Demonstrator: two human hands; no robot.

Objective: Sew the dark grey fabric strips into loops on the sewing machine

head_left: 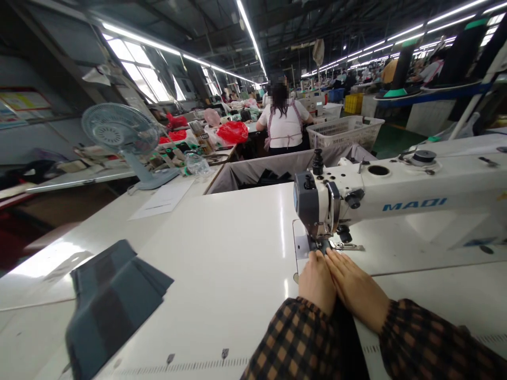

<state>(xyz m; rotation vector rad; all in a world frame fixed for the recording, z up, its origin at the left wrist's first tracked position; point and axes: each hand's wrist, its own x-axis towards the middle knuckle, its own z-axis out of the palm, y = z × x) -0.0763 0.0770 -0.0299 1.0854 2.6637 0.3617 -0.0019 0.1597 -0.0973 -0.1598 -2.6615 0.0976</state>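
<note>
Pressing close to the needle area [318, 243], both hands steadied the dark cloth [345, 330], which ran from the sewing machine [415, 208] back beneath the hands and between the forearms. The right hand [358, 289] lay slanted, fingers long and pressed together; the left hand [317, 282] had its fingers bent and close together, though whether they pinched the cloth could not be told. Good handling seemed to call for light, even pressure, a straight edge and fingertips clear of the needle. The grey cloth pieces [114, 311] lay apart on the table [206, 264], leftward.
</note>
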